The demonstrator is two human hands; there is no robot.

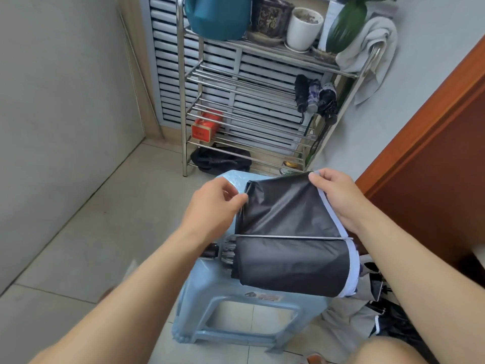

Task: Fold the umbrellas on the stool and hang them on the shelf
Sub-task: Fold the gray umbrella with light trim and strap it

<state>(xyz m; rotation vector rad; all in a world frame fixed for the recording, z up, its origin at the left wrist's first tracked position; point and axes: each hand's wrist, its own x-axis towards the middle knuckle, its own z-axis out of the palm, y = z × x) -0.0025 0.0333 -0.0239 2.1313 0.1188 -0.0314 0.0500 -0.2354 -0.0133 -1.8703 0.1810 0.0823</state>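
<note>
Black umbrella [291, 248] lying across the pale blue plastic stool [210, 308], one panel lifted. My left hand [212, 203] pinches the panel's near-left corner, fingers curled on the fabric; my right hand [336, 195] pinches the white-trimmed far edge between thumb and fingers. A thin metal rib [288, 236] runs across the canopy. Three folded umbrellas [316, 98] hang at the right end of the steel shelf [236, 74] behind.

The umbrella [288, 232] was black with a pale lilac edge, the stool [236, 311] light blue, the shelf [252, 82] silver, the watering can [217, 17] teal.
</note>
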